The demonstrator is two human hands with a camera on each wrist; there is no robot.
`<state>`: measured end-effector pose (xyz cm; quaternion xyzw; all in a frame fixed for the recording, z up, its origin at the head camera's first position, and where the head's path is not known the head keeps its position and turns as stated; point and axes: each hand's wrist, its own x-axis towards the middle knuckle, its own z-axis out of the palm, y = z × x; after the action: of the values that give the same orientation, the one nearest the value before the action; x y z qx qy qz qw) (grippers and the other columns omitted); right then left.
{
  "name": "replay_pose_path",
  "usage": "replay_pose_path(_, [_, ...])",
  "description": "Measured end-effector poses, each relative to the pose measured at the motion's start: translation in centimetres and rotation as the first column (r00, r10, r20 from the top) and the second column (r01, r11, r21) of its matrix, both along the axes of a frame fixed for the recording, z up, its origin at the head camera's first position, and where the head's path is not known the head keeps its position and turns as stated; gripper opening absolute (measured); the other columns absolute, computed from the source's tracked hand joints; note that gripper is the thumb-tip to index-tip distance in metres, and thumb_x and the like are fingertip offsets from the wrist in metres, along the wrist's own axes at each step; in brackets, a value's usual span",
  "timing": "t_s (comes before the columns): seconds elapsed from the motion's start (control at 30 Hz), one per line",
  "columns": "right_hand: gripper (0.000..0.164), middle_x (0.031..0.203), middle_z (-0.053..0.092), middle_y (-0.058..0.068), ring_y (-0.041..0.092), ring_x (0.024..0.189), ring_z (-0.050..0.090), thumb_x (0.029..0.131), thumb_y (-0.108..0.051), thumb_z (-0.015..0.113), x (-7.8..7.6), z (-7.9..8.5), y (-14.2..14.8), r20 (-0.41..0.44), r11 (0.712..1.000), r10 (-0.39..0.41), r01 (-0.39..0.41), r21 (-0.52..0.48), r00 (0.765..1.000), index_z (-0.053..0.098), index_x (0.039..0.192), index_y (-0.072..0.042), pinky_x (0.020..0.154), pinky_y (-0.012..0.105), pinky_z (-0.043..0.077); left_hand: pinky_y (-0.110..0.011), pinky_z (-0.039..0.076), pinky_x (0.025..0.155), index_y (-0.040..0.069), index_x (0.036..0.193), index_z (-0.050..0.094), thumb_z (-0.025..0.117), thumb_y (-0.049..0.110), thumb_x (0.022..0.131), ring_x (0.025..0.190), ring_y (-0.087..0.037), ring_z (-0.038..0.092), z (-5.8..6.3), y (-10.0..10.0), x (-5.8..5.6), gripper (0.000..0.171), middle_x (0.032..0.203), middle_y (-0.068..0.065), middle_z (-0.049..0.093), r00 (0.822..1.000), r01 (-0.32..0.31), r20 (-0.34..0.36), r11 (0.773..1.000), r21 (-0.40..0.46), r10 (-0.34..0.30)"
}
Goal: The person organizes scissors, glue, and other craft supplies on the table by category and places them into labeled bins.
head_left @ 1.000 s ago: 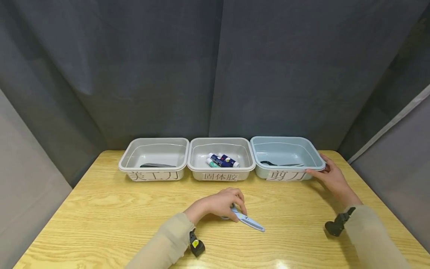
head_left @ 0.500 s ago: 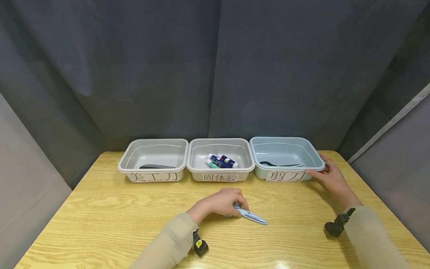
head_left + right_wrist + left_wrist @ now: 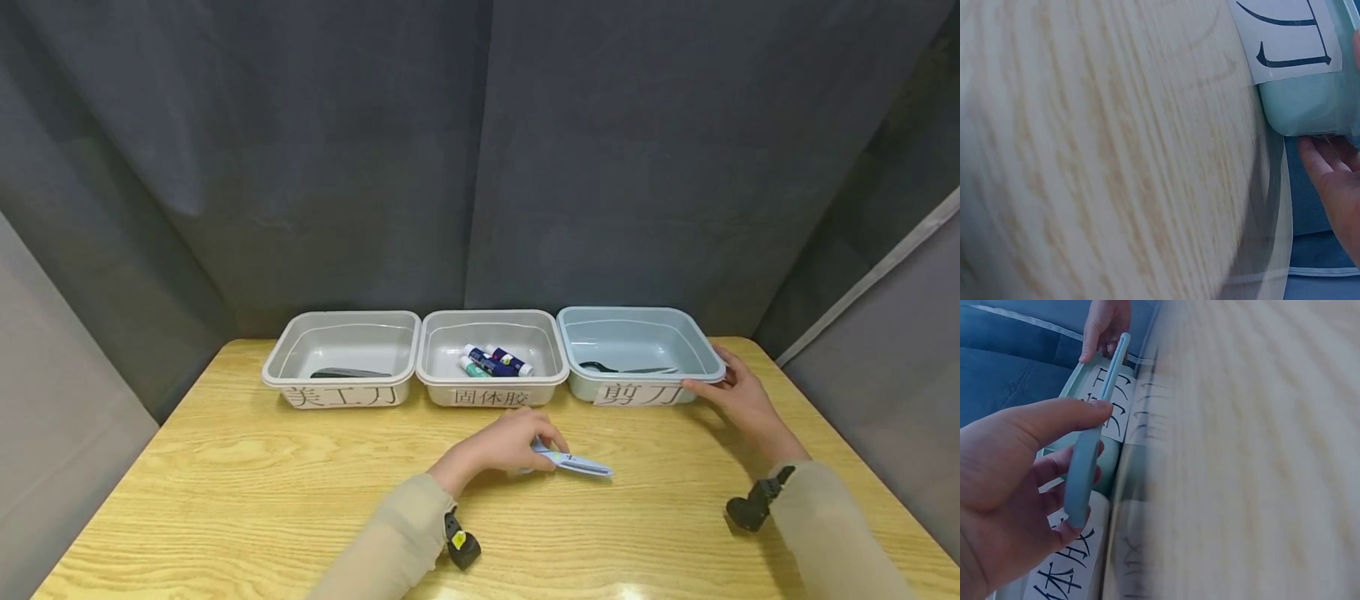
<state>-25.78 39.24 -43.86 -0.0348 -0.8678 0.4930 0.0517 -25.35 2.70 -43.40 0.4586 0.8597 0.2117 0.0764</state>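
My left hand (image 3: 517,440) grips light blue scissors (image 3: 585,464) over the table in front of the middle bin, blades pointing right. In the left wrist view, the thumb and fingertips pinch the scissors (image 3: 1085,465) near their middle, edge-on. At the right, my right hand (image 3: 742,398) holds the front right corner of a light blue plastic bin (image 3: 581,385), thumb on its front and fingers along the side. Inside that bin lies a pair of black-handled scissors (image 3: 600,367). The right wrist view catches my right hand (image 3: 1338,187) only partly, at the bin's end.
Left of the blue bin stand two light grey bins in a row. The middle bin (image 3: 435,392) holds several glue sticks (image 3: 495,362); the left bin (image 3: 281,377) holds dark utility knives (image 3: 348,372). Each has a paper label in front. A dark curtain (image 3: 360,167) hangs behind the wooden table (image 3: 247,500).
My left hand has moved right and slightly away from me with the scissors, whose blades have swung nearer to level. My right hand has stayed on the blue bin.
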Motion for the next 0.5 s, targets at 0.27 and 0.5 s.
replay_pose_path(0.27, [0.092, 0.146, 0.016, 0.027, 0.043, 0.126, 0.028, 0.085, -0.04, 0.059, 0.1, 0.0, 0.2, 0.003, 1.0, -0.008, 0.008, 0.024, 1.0, -0.003, 0.146, -0.008, 0.098, 0.047, 0.033, -0.015, 0.034, 0.071, 0.022, 0.101, 0.07, 0.072, 0.028, 0.076, 0.078, -0.004, 0.048, 0.8, 1.1, -0.8, 0.025, 0.082, 0.012, 0.056, 0.999, -0.024, -0.046, 0.996, 0.087, 0.028])
replay_pose_path(0.5, [0.092, 0.146, 0.017, 0.028, 0.043, 0.126, 0.03, 0.085, -0.039, 0.059, -0.2, -0.2, 0.0, -0.007, 0.999, -0.016, 0.016, 0.034, 1.0, -0.001, 0.146, -0.007, 0.097, 0.044, 0.036, -0.012, 0.036, 0.066, 0.022, 0.103, 0.069, 0.071, 0.025, 0.077, 0.075, -0.005, 0.049, 2.0, 1.8, -1.3, 0.026, 0.082, 0.01, 0.055, 0.999, -0.014, -0.035, 0.991, 0.129, 0.019])
